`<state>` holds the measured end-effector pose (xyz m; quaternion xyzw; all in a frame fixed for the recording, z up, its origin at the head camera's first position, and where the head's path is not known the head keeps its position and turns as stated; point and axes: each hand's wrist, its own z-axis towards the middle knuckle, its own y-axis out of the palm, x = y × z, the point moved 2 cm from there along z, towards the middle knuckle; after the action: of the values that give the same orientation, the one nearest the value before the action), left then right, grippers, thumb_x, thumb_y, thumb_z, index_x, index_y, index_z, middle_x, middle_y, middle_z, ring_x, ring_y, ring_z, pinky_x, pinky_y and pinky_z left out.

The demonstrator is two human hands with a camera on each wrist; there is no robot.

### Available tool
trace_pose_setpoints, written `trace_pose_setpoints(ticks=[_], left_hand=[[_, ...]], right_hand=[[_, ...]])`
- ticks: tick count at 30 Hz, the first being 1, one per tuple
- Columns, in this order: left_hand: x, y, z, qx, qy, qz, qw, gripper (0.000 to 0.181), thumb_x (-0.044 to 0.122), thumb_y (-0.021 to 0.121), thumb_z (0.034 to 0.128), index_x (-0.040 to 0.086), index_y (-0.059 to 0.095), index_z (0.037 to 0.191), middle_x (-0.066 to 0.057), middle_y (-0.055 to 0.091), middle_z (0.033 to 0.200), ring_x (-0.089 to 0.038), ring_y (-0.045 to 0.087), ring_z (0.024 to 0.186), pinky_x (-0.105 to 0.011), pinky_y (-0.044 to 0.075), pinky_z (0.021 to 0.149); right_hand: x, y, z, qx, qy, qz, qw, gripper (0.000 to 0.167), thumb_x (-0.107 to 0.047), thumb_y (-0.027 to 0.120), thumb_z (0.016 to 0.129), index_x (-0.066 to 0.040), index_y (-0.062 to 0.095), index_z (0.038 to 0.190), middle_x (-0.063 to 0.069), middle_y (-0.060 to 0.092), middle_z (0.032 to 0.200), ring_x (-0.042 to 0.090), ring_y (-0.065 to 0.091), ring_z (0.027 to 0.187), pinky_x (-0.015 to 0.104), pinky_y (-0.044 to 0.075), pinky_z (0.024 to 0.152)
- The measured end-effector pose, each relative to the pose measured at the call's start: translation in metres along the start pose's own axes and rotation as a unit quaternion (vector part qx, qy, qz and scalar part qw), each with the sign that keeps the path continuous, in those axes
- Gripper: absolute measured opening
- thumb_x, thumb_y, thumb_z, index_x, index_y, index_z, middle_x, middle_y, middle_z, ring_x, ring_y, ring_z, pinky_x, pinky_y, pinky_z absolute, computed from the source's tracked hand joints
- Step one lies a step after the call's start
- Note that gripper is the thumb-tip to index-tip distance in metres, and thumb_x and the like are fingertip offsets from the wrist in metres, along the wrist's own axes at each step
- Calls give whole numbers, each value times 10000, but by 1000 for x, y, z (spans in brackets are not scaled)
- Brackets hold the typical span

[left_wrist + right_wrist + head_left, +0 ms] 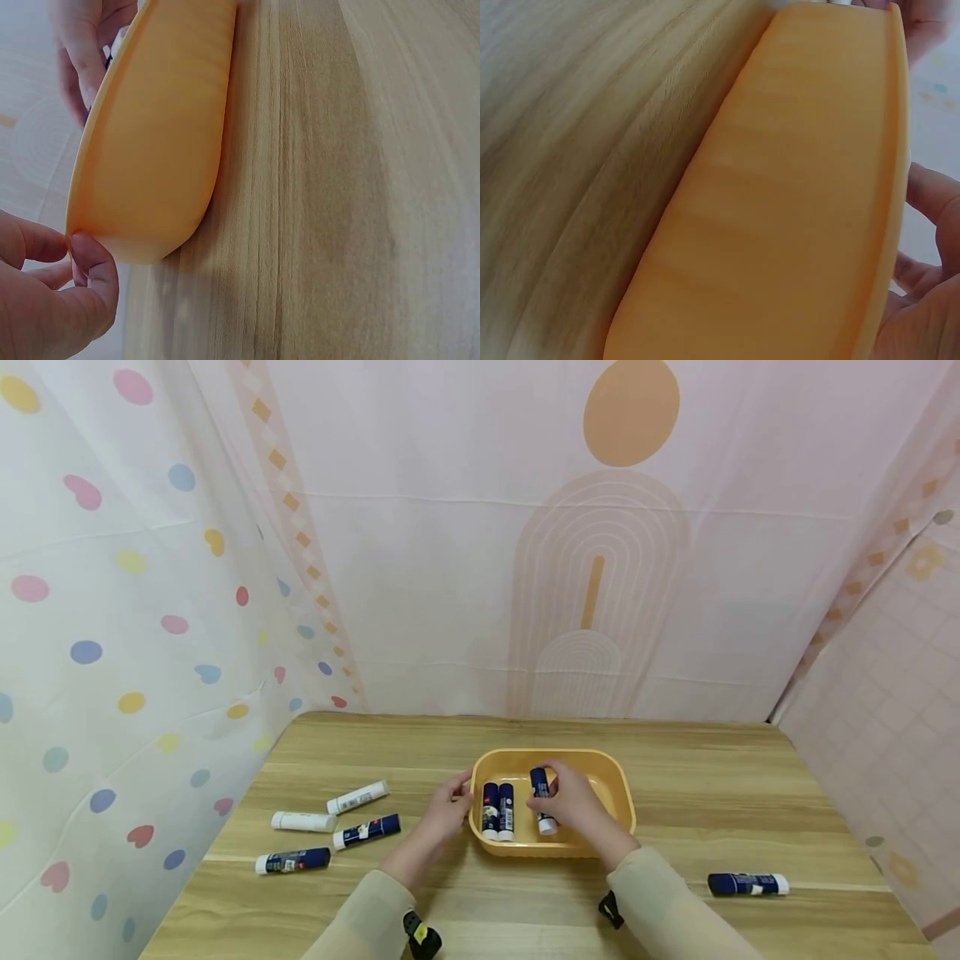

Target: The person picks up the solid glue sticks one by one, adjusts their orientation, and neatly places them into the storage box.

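Note:
My left hand (447,810) pinches the left rim of a yellow plastic tray (626,802); the left wrist view shows thumb and fingertips (94,259) at the rim's corner. Inside the tray, my right hand (572,799) holds a glue stick (539,783) with a dark blue upper part and a white end, slightly tilted. To its left, two more blue-and-white glue sticks (491,810) lie side by side in the tray. The right wrist view shows the tray's outer wall (780,172) with the right fingers beyond its rim; the held stick is hidden there.
Left of the tray on the wooden table (675,927) lie two white glue sticks (303,822) and two blue ones (367,831). Another blue glue stick (748,884) lies at the right. A patterned curtain (435,610) hangs behind the table.

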<state>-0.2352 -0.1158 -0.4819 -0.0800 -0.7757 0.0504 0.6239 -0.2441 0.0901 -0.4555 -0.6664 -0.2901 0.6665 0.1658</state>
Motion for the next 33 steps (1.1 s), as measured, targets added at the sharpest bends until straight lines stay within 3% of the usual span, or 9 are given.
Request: trace_pose_setpoints(ticks=[12, 25, 33], left_hand=[[1, -1, 0, -4, -52, 31, 10000, 462, 31, 422, 979, 69, 388, 1438, -102, 432, 1062, -162, 461, 766, -238, 423, 595], [3, -2, -3, 12, -73, -5, 10000, 453, 29, 417, 982, 70, 398, 1433, -94, 430, 1045, -157, 444, 765, -258, 426, 617], [2, -2, -3, 54, -43, 23, 10000, 455, 12, 415, 974, 53, 402, 1427, -98, 432, 1025, -150, 444, 750, -255, 430, 616]], right_hand=[[-5, 18, 9, -463, 417, -207, 9978, 606, -152, 808, 736, -59, 517, 1259, 108, 563, 888, 200, 534, 712, 287, 479, 535], [0, 32, 14, -489, 793, -202, 9954, 614, -190, 841, 697, -71, 505, 1198, 167, 584, 1052, 245, 558, 800, 300, 488, 552], [-2, 35, 15, -425, 900, -306, 9946, 605, -227, 840, 699, -86, 513, 1188, 151, 593, 1112, 257, 537, 920, 409, 495, 801]])
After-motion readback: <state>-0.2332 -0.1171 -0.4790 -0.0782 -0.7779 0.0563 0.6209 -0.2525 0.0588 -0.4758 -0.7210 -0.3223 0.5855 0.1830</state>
